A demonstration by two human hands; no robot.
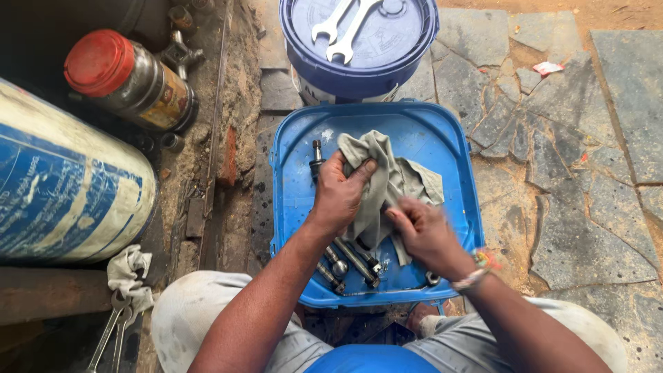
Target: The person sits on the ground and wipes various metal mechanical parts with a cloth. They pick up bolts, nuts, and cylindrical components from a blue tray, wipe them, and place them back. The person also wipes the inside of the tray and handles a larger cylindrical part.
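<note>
1. Two hands work over the blue tray (442, 148): my left hand (338, 193) has its fingers closed around the grey rag (387, 183).
2. My right hand (425, 231) pinches the rag's lower part, blurred.
3. Dark bolts (349, 259) lie in the tray beneath my hands.
4. Two spanners (343, 24) rest on the blue bucket lid (400, 41) beyond.

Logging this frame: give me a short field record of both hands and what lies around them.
left hand: clutches grey rag
right hand: on the rag's lower part, blurred
work surface: blue tray
in tray: dark bolts, one upright
beyond tray: blue bucket lid with two spanners
far left: red-capped canister
</note>
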